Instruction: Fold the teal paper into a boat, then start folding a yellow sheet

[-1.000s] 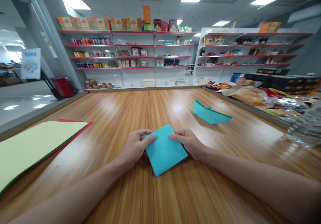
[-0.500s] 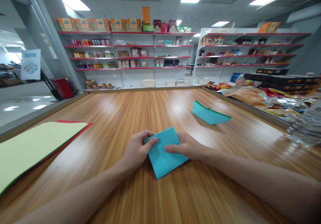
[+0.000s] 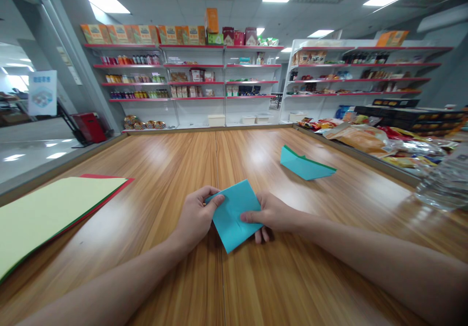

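A folded blue paper square (image 3: 234, 213) sits in the middle of the wooden table (image 3: 153, 170), tilted up off the surface. My left hand (image 3: 195, 218) pinches its left edge between thumb and fingers. My right hand (image 3: 272, 214) grips its right edge, thumb on top and fingers curled underneath. A finished blue folded paper shape (image 3: 305, 166) lies farther back on the right, out of reach of both hands.
A stack of coloured sheets, pale yellow on top of green and red (image 3: 47, 211), lies at the left edge. Snack packets (image 3: 365, 138) and a clear plastic bottle (image 3: 444, 182) crowd the right side. Store shelves (image 3: 190, 80) stand behind the table.
The blue paper has been lifted slightly and drawn in between my hands. My right fingers have slid under its right edge; my left thumb has moved onto its left edge.
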`<action>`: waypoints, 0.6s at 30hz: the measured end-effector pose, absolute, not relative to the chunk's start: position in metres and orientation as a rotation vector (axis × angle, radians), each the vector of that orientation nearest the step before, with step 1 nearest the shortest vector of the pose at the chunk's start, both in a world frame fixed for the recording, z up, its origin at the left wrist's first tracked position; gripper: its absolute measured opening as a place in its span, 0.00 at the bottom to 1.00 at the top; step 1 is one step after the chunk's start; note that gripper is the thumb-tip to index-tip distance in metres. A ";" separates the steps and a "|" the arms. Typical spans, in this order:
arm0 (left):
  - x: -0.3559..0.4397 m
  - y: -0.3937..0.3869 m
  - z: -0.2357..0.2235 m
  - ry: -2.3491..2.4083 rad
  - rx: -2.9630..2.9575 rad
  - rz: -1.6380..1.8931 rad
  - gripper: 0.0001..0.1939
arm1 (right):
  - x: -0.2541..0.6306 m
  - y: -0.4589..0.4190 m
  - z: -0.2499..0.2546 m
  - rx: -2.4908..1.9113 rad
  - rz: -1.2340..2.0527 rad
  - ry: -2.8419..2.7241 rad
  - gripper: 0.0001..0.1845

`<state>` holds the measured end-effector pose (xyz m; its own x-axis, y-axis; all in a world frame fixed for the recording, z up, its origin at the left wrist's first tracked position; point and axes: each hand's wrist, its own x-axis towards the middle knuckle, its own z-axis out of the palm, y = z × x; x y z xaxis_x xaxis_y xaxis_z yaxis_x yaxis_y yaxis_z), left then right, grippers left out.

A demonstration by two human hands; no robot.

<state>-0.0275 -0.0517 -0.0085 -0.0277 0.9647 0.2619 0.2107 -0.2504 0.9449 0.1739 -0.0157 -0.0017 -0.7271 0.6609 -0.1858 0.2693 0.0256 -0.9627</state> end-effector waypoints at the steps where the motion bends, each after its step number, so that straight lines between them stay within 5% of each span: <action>1: -0.028 -0.051 -0.009 1.273 1.515 1.352 0.11 | 0.174 -0.015 -0.002 -0.926 1.776 -1.982 0.19; 10: -0.032 -0.044 -0.014 1.038 1.049 1.419 0.17 | 0.168 -0.005 -0.014 -0.826 1.682 -1.427 0.21; 18: -0.027 -0.047 -0.015 0.923 1.165 1.236 0.18 | 0.166 -0.009 -0.015 -0.818 1.547 -1.553 0.22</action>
<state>-0.0275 -0.0465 -0.0155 0.1376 0.9876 0.0752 -0.2078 -0.0455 0.9771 0.1660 -0.0088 -0.0151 -0.4879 0.8688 0.0848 -0.0815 0.0514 -0.9953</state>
